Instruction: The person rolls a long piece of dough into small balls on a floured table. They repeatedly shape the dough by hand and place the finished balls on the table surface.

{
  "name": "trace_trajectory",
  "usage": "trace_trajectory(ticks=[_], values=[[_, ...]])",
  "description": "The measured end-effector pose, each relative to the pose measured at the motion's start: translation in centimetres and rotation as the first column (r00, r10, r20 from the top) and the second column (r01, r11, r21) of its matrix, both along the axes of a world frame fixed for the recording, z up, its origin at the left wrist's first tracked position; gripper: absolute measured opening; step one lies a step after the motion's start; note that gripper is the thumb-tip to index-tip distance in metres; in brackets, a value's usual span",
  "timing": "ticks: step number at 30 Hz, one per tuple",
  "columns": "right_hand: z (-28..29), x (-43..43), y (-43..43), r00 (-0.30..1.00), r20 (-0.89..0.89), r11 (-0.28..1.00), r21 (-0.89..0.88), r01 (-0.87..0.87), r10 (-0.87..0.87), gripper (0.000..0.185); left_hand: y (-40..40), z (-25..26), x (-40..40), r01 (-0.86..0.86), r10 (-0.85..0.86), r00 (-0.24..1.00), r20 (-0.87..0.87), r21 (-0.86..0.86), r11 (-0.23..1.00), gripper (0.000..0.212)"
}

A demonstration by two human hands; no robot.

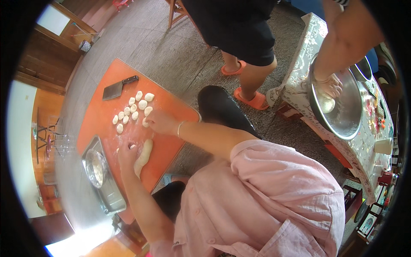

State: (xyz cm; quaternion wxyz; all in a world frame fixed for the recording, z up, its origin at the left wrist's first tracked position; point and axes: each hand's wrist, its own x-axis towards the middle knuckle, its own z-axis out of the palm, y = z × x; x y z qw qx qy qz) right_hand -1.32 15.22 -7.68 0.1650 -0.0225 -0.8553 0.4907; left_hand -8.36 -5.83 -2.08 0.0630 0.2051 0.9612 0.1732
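Note:
An orange tabletop [96, 110], dusted with flour, lies before me with several small dough pieces [127, 111] on it. My right hand [160, 121] has its fingertips on a dough piece [145, 123] at the near edge of that group. Closer to me, my left hand [127, 155] curls around a small piece of dough [132, 146], mostly hidden by the fingers. Just right of the left hand rests a thick dough roll [144, 155]. A cleaver [113, 92] with a black handle lies flat beyond the pieces.
At the table's left edge a metal tray [112, 199] carries a bowl of flour [96, 167]. To the right, another person's hand [330, 86] presses dough [324, 103] inside a large steel basin [345, 119] on a cloth-covered table [297, 86]. That person's legs [253, 74] stand nearby.

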Motion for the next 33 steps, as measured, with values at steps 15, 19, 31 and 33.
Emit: trace_trajectory(ticks=[15, 19, 31, 33], values=[[-1.0, -0.6, -0.2, 0.982, -0.183, 0.994, -0.103, 0.030, -0.048, 0.013, -2.3, 0.6, 1.5, -0.061, 0.099, 0.955, -0.279, 0.143, 0.988, 0.030], [0.2, -0.5, 1.4, 0.991, 0.107, 0.904, -0.427, -0.025, 0.078, 0.025, -5.1, 0.4, 4.3, -0.252, 0.358, 0.871, -0.336, 0.319, 0.914, 0.033], [5.7, -10.2, -11.2, 0.949, 0.034, 0.851, 0.435, -0.295, 0.312, 0.045, -9.0, -1.0, 6.7, -0.242, 0.639, 0.633, -0.438, 0.671, 0.700, 0.019], [4.9, -11.2, -12.5, 0.917, 0.139, 0.778, 0.491, -0.391, 0.373, 0.053, -9.8, -1.6, 7.0, -0.219, 0.659, 0.588, -0.469, 0.692, 0.688, 0.019]])
